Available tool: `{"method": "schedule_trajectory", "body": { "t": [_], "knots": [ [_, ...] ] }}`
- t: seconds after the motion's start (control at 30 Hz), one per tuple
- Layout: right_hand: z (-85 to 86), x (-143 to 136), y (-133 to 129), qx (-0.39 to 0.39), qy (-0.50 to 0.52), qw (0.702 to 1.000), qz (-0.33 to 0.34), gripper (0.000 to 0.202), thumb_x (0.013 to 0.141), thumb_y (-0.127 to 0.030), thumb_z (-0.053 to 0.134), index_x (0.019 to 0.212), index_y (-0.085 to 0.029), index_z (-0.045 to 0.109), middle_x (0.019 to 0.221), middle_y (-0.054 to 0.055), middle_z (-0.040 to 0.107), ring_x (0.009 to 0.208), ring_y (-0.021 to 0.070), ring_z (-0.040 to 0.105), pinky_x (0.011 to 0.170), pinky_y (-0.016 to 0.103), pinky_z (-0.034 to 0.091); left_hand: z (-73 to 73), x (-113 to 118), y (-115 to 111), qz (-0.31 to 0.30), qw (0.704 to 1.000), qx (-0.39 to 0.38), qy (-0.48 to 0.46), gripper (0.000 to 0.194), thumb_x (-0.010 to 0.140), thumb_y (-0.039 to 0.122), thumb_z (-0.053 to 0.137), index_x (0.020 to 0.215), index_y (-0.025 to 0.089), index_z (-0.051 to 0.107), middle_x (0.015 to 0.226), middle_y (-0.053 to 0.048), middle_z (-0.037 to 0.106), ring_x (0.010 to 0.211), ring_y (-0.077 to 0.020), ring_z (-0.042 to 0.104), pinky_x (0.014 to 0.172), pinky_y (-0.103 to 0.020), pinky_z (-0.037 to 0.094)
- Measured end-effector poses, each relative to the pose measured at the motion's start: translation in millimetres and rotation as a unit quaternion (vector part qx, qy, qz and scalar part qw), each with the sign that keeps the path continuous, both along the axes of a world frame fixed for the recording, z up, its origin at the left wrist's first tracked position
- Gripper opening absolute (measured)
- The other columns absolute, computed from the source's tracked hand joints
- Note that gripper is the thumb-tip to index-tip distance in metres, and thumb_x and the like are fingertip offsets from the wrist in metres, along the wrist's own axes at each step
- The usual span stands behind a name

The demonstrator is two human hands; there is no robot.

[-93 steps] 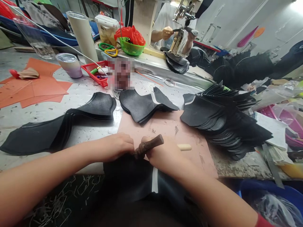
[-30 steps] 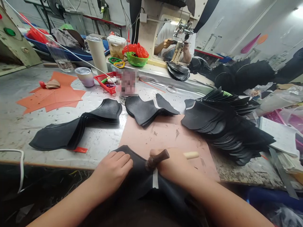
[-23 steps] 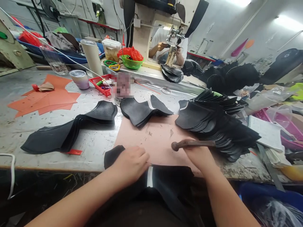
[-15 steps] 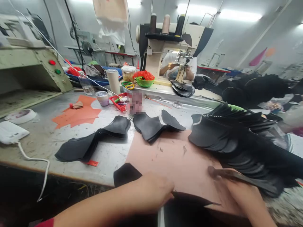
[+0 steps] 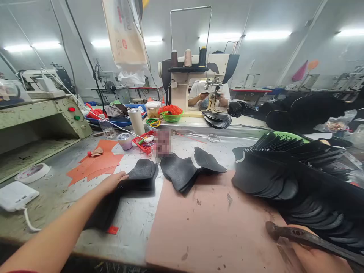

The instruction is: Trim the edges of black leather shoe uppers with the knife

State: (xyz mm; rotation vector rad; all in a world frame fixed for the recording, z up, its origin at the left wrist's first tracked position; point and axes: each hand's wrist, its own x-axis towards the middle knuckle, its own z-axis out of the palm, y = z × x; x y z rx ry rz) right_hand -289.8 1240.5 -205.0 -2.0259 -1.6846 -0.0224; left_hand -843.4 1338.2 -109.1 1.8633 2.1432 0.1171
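My left hand (image 5: 118,179) reaches across to a stack of black leather-like pieces (image 5: 142,172) on the left of the table. Its fingers are closed at the stack's near edge; the thumb is hidden. At the lower right, my right hand (image 5: 308,258) is wrapped around a worn metal hammer (image 5: 298,235), its head pointing left above the pink board (image 5: 210,223). A second stack of black pieces (image 5: 182,172), with a pale strip on it, lies at the board's back edge. Right of it, a long fanned row of black pieces (image 5: 261,174) lies close beyond the hammer.
A red basket (image 5: 139,142), a lidded cup (image 5: 124,141) and orange sheets (image 5: 96,163) lie behind and left. A white box with a cable (image 5: 17,195) sits far left. Behind the table, a person works at a sewing machine (image 5: 179,89).
My left hand has moved from the board's front edge, where it was at a black piece, up and left to the left stack. The right hand still holds the hammer. The view has shifted.
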Motion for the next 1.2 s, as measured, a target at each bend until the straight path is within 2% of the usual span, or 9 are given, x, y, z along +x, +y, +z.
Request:
{"method": "schedule_trajectory", "body": {
  "t": [0.1,0.2,0.33,0.47,0.63,0.73,0.83,1.0,1.2],
  "knots": [
    [5.5,-12.4,-5.4,-0.044,0.039,0.998,-0.018,0.022,0.072,-0.043,0.042,0.077,-0.03,0.059,0.074,-0.001,0.066,0.061,0.0217,0.061,0.049,0.029,0.044,-0.9,-2.5,0.2,0.024,0.998,-0.002,0.064,0.032,0.07,0.051,0.043,0.066,0.02,0.047,0.063,-0.005,0.057,0.067,-0.0258,0.057,0.063,-0.035,0.042],
    [14.5,-20.2,-7.2,-0.078,0.046,0.995,-0.052,0.027,0.072,-0.047,0.041,0.079,-0.029,0.059,0.075,0.0,0.066,0.062,0.0224,0.062,0.048,0.029,0.043,24.1,14.6,13.3,0.034,0.993,0.042,0.106,0.034,0.071,0.047,0.045,0.08,0.015,0.051,0.084,-0.013,0.06,0.079,-0.0293,0.056,0.066,-0.037,0.041],
    [19.5,-24.3,-8.0,-0.108,0.051,0.99,-0.07,0.03,0.073,-0.048,0.038,0.083,-0.029,0.058,0.076,0.001,0.066,0.062,0.0227,0.061,0.047,0.028,0.041,40.5,101.4,32.0,-0.094,0.986,0.11,0.086,0.027,0.078,0.042,0.044,0.09,0.019,0.054,0.098,-0.005,0.06,0.09,-0.0216,0.055,0.074,-0.03,0.041],
    [16.1,-28.7,-10.6,-0.073,0.035,0.993,-0.084,0.028,0.075,-0.045,0.037,0.084,-0.028,0.058,0.076,0.0,0.066,0.065,0.0224,0.061,0.05,0.028,0.041,22.0,204.3,45.3,-0.29,0.941,0.166,0.05,0.025,0.077,0.036,0.053,0.096,0.019,0.056,0.1,-0.003,0.061,0.096,-0.0182,0.054,0.081,-0.026,0.041],
    [17.7,-37.7,-11.5,-0.043,0.028,0.995,-0.091,0.029,0.079,-0.042,0.034,0.084,-0.027,0.058,0.075,0.001,0.066,0.065,0.0215,0.061,0.051,0.028,0.04,20.1,240.2,59.2,-0.307,0.928,0.204,0.047,0.016,0.082,0.024,0.047,0.083,0.019,0.062,0.085,-0.003,0.065,0.08,-0.017,0.059,0.069,-0.026,0.043],
    [17.6,-37.4,-10.7,-0.043,0.022,0.994,-0.101,0.029,0.079,-0.041,0.034,0.086,-0.028,0.059,0.074,0.001,0.065,0.063,0.0211,0.061,0.05,0.027,0.039,34.1,236.2,34.7,-0.324,0.911,0.25,0.058,0.022,0.084,0.019,0.039,0.081,0.018,0.061,0.081,-0.006,0.064,0.078,-0.0181,0.058,0.067,-0.028,0.042],
    [16.3,-32.0,-9.3,-0.064,0.034,0.993,-0.093,0.025,0.075,-0.04,0.041,0.087,-0.029,0.059,0.075,0.0,0.066,0.061,0.0205,0.06,0.049,0.026,0.038,35.6,239.2,-21.4,-0.461,0.84,0.284,0.041,0.021,0.083,0.016,0.038,0.077,0.018,0.058,0.068,-0.003,0.06,0.064,-0.0149,0.054,0.057,-0.025,0.039],
    [24.7,-24.4,-5.4,-0.054,0.082,0.995,-0.013,0.018,0.075,-0.031,0.043,0.082,-0.024,0.058,0.078,0.0,0.066,0.072,0.0182,0.06,0.061,0.025,0.042,11.2,250.7,-108.2,-0.608,0.785,0.12,-0.021,0.015,0.08,0.014,0.046,0.067,0.019,0.049,0.064,0.002,0.058,0.053,-0.0109,0.049,0.048,-0.022,0.036],
    [56.6,-19.7,-1.0,-0.092,0.029,0.995,0.018,0.018,0.073,-0.019,0.043,0.079,-0.022,0.06,0.078,0.0,0.066,0.075,0.0161,0.059,0.063,0.023,0.039,4.4,284.8,-101.8,-0.607,0.792,0.01,-0.068,0.015,0.085,0.021,0.043,0.073,0.019,0.053,0.074,0.0,0.06,0.069,-0.0137,0.054,0.063,-0.024,0.041]
  ]
}}
